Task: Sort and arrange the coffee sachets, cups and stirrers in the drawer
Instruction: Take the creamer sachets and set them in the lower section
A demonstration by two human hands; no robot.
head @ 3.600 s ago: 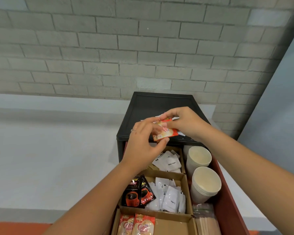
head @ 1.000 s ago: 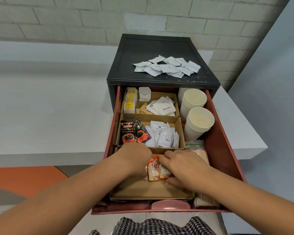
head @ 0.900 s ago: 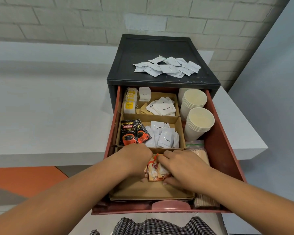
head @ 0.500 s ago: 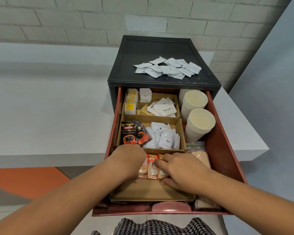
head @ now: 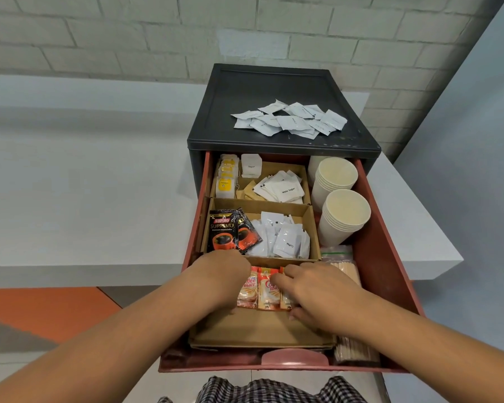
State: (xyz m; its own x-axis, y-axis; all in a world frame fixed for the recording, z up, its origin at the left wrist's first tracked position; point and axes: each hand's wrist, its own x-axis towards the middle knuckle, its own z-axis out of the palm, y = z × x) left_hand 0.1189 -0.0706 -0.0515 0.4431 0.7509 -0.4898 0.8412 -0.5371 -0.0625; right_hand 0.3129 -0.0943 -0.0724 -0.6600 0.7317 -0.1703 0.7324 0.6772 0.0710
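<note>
The red drawer [head: 390, 271] stands pulled out of a black cabinet [head: 245, 91]. In its front cardboard compartment [head: 259, 330], orange creamer sachets [head: 262, 289] lie side by side against the rear wall. My left hand [head: 224, 274] holds their left side with fingers curled under. My right hand [head: 312, 289] has fingers on top of the right sachets and its thumb under their lower edge. Two stacks of paper cups [head: 345, 216] stand at the right. A bag of wooden stirrers [head: 346, 271] lies in front of them, partly under my right arm.
The middle compartment holds black coffee sachets [head: 224, 231] and white sachets [head: 285, 239]. The rear one has yellow tea bags [head: 226, 181] and white sugar packets [head: 282, 189]. Several loose white sachets [head: 288, 119] lie on the cabinet top. A grey counter [head: 85, 184] runs left.
The bunched creamer sachets are now spread flat in a row. Both hands shifted slightly toward the compartment's rear wall. Earlier they held a sachet above the cabinet.
</note>
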